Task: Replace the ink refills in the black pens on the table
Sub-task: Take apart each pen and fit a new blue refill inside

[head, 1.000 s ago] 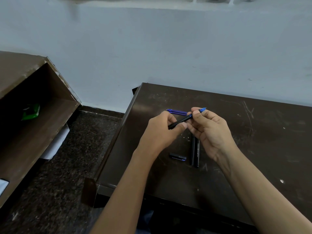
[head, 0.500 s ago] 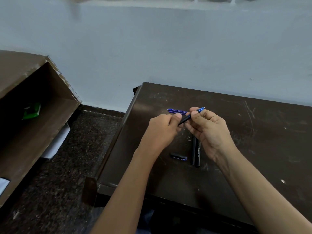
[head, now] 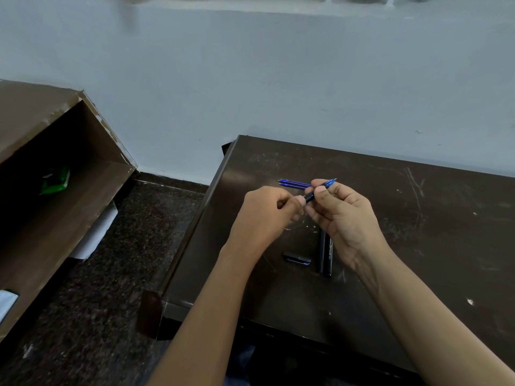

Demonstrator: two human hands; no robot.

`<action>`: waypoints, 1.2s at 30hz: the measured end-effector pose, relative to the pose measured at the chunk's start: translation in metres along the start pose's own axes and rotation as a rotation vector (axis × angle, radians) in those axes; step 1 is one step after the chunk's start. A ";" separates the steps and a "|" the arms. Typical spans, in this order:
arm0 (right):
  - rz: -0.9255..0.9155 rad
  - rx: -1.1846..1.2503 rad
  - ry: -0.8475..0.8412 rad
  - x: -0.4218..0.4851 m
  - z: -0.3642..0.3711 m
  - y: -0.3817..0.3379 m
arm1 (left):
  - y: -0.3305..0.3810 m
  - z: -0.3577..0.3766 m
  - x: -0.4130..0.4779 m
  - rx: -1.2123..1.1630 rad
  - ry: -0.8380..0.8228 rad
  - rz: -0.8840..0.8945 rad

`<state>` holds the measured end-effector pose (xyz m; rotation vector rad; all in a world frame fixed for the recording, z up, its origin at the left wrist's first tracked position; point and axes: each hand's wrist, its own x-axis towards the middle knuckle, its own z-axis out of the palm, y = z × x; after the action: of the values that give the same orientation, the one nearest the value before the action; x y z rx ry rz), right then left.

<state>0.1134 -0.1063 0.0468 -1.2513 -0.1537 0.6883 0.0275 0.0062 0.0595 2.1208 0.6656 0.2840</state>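
Pinching the black pen (head: 311, 195) above the table (head: 418, 246), the right hand (head: 344, 218) clamps its blue-tipped end while the left hand (head: 267, 215) curls shut on the barrel, so twisting gently along one axis should avoid bending the refill.

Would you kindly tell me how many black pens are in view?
3: one held between the left hand and right hand, two pens side by side on the table.
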 end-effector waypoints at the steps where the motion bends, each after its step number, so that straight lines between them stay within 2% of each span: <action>1: -0.002 -0.001 -0.001 0.000 0.001 0.000 | -0.001 0.000 0.000 0.002 0.016 0.006; 3: -0.002 -0.010 0.000 -0.001 0.002 0.001 | -0.002 0.000 0.000 0.001 0.025 0.004; 9: -0.005 -0.020 0.005 0.000 0.003 0.000 | 0.001 0.001 0.001 0.001 -0.111 -0.059; 14: 0.001 -0.022 0.003 -0.001 0.004 0.000 | -0.002 -0.001 0.000 0.026 0.004 0.014; 20: 0.007 -0.043 0.000 -0.001 0.004 0.001 | 0.003 0.001 0.000 -0.028 -0.108 -0.090; 27: 0.004 -0.040 -0.027 -0.001 0.004 0.000 | 0.000 -0.002 0.000 -0.004 0.006 0.005; 33: 0.008 0.060 -0.170 0.001 0.002 -0.005 | 0.002 0.001 0.002 -0.111 -0.196 -0.075; 36: 0.001 0.096 -0.180 0.001 0.001 -0.007 | 0.002 -0.001 0.002 -0.160 -0.221 -0.063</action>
<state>0.1163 -0.1063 0.0536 -1.0970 -0.2656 0.8004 0.0295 0.0066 0.0615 1.9393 0.5589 0.0640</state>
